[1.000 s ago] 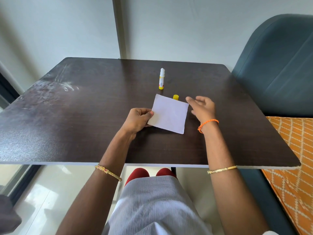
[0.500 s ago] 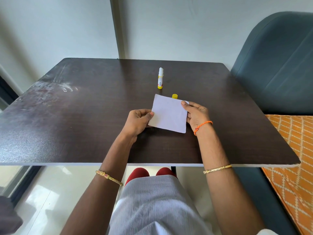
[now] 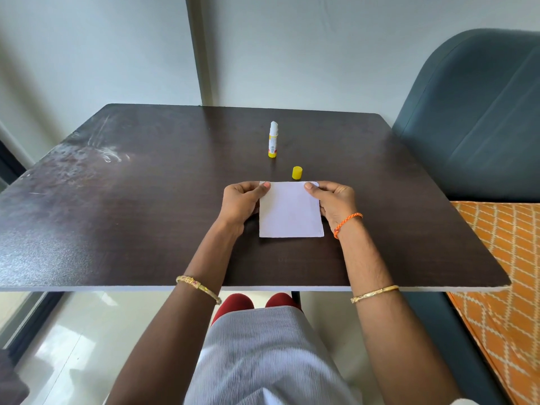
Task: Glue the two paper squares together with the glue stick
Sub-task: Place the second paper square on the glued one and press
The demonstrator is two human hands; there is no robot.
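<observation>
A white paper square (image 3: 290, 211) lies flat and squared to me on the dark table (image 3: 146, 214); a sliver of a second sheet shows at its far right corner. My left hand (image 3: 241, 204) pinches its far left corner, thumb on top. My right hand (image 3: 334, 204) pinches the far right corner the same way. The glue stick (image 3: 273, 139) stands upright and uncapped behind the paper, white tip up. Its yellow cap (image 3: 297, 173) sits on the table just beyond the paper's far edge.
A dark teal chair (image 3: 473, 118) stands at the table's right side, with an orange patterned cushion (image 3: 502, 273) below it. A white wall and a vertical post rise behind the table. Scuff marks cover the table's left part.
The paper was tilted and held at its left edge; now it lies straight. My right hand came in from the right onto the far right corner, and my left hand shifted to the far left corner.
</observation>
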